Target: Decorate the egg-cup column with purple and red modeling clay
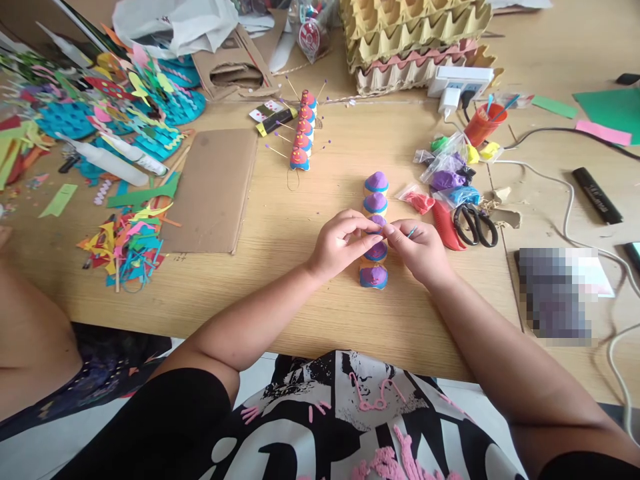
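Observation:
My left hand (339, 245) and my right hand (419, 248) meet over the middle of an egg-carton strip (375, 203), their fingertips pinched close together. The strip stands lengthwise before me, its several bumps blue below with purple tops. On the nearest bump a small red smile shows. A thin teal stick (411, 232) pokes out from my right fingers; the rest of it is hidden. Whatever my left fingertips pinch is too small to make out. Farther off stands a finished-looking egg-carton caterpillar (303, 137) in red and blue, with purple-tipped sticks along its sides.
Black-handled scissors (475, 225), bagged clay (447, 179) and a red cup (485, 124) lie to the right. On the left are a cardboard sheet (213, 190), paper scraps (133, 243) and glue bottles (107, 160). Egg trays (410, 40) stack at the back. Another person's arm (30, 320) rests at far left.

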The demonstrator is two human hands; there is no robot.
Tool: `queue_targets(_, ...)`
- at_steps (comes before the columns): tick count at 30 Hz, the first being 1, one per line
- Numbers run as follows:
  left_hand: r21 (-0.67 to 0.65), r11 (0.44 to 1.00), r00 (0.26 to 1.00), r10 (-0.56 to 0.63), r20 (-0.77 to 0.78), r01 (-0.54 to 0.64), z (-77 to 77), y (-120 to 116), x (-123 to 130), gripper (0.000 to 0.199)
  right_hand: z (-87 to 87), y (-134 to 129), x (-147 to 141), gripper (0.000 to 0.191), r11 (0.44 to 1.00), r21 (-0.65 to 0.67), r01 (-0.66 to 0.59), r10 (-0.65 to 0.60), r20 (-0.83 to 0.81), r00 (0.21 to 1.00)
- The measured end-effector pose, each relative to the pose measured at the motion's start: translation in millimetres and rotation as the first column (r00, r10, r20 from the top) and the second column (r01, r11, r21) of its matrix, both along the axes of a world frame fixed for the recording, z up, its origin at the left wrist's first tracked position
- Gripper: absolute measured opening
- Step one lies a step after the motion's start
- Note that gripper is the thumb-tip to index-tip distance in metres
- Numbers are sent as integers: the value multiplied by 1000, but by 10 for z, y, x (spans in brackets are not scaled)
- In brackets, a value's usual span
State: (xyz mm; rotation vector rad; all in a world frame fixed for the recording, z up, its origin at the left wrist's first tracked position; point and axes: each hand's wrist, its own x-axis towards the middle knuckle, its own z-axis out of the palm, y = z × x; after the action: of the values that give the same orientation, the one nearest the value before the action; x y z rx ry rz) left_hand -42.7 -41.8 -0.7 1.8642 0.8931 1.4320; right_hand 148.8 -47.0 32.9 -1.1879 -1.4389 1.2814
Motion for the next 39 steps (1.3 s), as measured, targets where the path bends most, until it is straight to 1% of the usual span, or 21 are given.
queue_targets(6, 37, 999, 1000, 7, -18, -6, 39, -13, 9, 7, 25, -22, -17, 62, 1000, 6, -7, 7, 9, 1000)
queue_targets(9, 40, 999, 1000, 24, -10, -24, 40, -12, 8, 7, 31, -21, -13, 64, 1000, -26, 0, 0, -5, 1000)
queue_targets(13, 25, 997, 997, 75, 3, -75, 34, -11, 8, 11, 16, 4, 12, 65, 996, -76, 38, -42, -60, 997)
queue_targets(18, 45, 994, 994, 98, 41, -100, 19, -1, 18, 10, -4, 28, 11, 54, 992, -124, 8, -29, -169, 985)
queue_targets(22, 36, 996, 996, 77, 39, -78, 13, 1, 16, 8, -16, 23, -16, 48, 987, -159, -10, -29, -242, 970)
queue_targets(25, 23, 998, 998, 55, 28, -55, 15, -5, 12, 9, -26, 22, -20, 46, 987, -158, -7, -36, -267, 963)
queue_targets(28, 15, 999, 998, 49, 44, -50, 17, -7, 17, 6, -25, 23, -10, 44, 989, -149, -6, -34, -262, 965)
queue_targets(31, -4, 998, 996, 60, 62, -60, 13, -4, 26, 9, -15, 22, -1, 43, 989, -151, -1, -35, -237, 971)
queue_targets(34, -19, 997, 995, 77, 59, -76, 4, 2, 30, 9, -6, 22, 1, 45, 987, -159, -13, -23, -221, 975)
queue_targets(39, -4, 998, 996, 63, 70, -63, -4, 8, 27, 7, -1, 28, -2, 49, 985, -169, -30, -3, -196, 981)
